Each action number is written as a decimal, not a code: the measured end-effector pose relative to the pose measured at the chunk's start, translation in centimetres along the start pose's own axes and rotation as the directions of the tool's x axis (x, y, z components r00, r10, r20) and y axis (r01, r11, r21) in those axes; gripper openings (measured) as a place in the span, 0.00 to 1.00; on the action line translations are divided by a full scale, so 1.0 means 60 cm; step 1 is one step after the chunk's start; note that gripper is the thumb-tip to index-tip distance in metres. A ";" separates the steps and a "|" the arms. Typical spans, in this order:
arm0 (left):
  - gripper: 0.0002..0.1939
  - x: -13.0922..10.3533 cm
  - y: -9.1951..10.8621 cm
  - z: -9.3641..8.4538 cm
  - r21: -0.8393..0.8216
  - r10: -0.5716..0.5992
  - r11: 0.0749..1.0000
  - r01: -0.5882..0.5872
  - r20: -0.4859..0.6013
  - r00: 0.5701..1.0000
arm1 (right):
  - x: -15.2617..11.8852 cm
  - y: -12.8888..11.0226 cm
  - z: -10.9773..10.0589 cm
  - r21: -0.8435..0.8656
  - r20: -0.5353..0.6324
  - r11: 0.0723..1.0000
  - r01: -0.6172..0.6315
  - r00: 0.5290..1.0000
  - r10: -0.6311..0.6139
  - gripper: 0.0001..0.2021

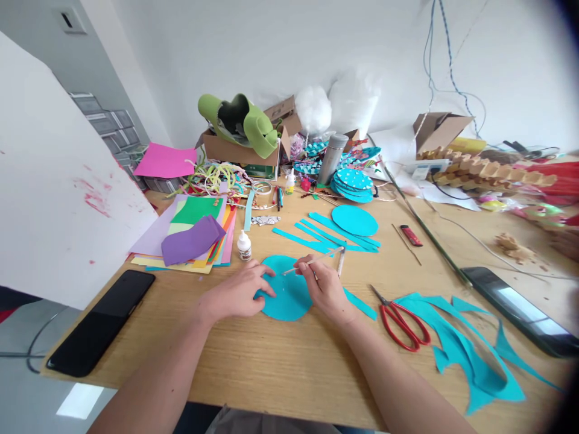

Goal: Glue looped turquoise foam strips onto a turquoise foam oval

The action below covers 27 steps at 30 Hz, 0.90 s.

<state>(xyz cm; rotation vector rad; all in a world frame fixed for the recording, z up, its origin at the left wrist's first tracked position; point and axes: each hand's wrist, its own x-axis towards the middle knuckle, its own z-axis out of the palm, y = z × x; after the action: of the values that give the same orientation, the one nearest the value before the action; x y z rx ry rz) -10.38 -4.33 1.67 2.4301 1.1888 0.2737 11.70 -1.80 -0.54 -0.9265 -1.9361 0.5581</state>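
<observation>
A turquoise paper circle (289, 304) lies flat in front of me, with a few small white dots near its middle. My left hand (244, 288) rests on its left edge, fingers spread. My right hand (323, 288) pinches a thin pale stick (328, 254), whose lower tip meets the circle near the dots. Whether the stick is a brush I cannot tell. A small white glue bottle (244, 246) stands just beyond my left hand. Behind the right hand lie a slim pen-like object (341, 263), turquoise strips (316, 232) and a second turquoise circle (355, 220).
Red-handled scissors (402, 319) and turquoise scraps (470, 349) lie at right, near a dark tablet-like device (520, 307). A black phone (102, 322) sits at the left edge by coloured paper sheets (194, 232). A grey flask (332, 158) and craft supplies line the back.
</observation>
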 end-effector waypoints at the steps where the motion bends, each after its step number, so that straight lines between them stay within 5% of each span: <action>1: 0.15 0.000 0.000 0.000 0.000 -0.001 1.000 0.001 0.000 1.000 | 0.000 -0.001 -0.002 -0.001 -0.005 1.000 -0.009 1.000 0.009 0.13; 6: 0.14 -0.001 0.000 0.001 0.010 -0.002 1.000 0.002 0.004 1.000 | -0.003 -0.011 -0.020 0.012 -0.078 0.999 -0.051 0.996 0.052 0.14; 20: 0.15 0.000 -0.001 0.000 -0.003 -0.005 1.000 0.005 0.011 1.000 | -0.008 -0.024 -0.010 0.015 0.098 1.000 0.004 0.995 -0.006 0.14; 27: 0.16 -0.001 -0.001 0.000 0.013 0.001 1.000 -0.002 0.011 1.000 | -0.008 -0.022 -0.008 0.005 0.081 1.000 0.019 0.997 -0.020 0.14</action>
<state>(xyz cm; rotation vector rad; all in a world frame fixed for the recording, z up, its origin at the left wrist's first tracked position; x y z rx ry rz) -10.44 -4.32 1.65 2.4409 1.1878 0.2540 11.76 -3.00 0.35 -0.8940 -2.0134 0.5960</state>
